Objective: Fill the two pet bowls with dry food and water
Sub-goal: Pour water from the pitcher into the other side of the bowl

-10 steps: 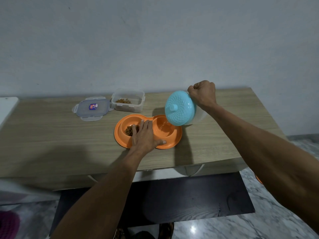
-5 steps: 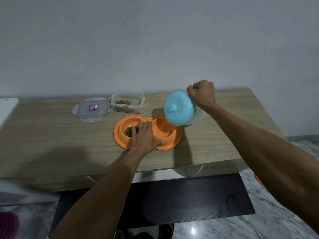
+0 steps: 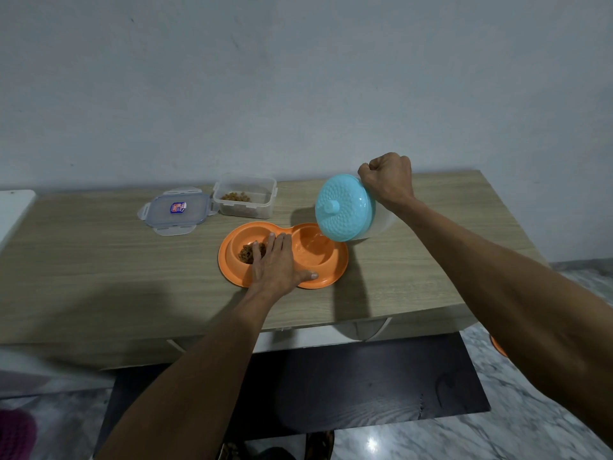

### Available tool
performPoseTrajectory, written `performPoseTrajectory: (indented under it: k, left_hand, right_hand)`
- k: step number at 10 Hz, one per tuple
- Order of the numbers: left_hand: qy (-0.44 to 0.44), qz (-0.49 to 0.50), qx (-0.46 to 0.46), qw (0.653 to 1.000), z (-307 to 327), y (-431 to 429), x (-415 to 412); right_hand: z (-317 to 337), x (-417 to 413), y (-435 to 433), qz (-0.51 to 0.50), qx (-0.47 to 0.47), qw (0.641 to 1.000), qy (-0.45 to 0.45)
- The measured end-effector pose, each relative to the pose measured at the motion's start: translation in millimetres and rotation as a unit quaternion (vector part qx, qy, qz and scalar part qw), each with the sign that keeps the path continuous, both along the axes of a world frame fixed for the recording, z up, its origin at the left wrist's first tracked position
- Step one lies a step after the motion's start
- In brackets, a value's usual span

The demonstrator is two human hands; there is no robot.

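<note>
On the pale wooden table (image 3: 99,277) sat the orange plastic double pet bowl (image 3: 331,273). At its two o'clock the right hand (image 3: 386,180), fingers fisted, tilted a blue-lidded translucent jug (image 3: 345,207). The left hand (image 3: 275,265) pressed the bowl's centre, fingers straight together, thumb splayed.

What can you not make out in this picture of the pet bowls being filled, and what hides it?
1. Head view: spout and handle of the jug, hidden by its blue lid and the right hand.
2. Head view: part of the dry food, under the left hand.
3. Head view: the sticker on the container lid, too small to read.
</note>
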State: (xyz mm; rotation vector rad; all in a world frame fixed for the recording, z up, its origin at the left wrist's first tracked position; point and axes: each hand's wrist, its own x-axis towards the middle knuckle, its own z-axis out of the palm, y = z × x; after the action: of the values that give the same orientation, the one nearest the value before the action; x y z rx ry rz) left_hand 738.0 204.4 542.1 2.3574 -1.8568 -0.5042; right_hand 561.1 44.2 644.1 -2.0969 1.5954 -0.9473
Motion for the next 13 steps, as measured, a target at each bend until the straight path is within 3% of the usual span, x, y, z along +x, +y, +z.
performPoseTrajectory:
  k: [13]
  left_hand:
    - [-0.003,-0.002,-0.007,1.000,-1.1,0.9,-0.3]
  right_hand:
    - [3.9,-0.2,0.3,0.003,-0.010,1.000,0.003]
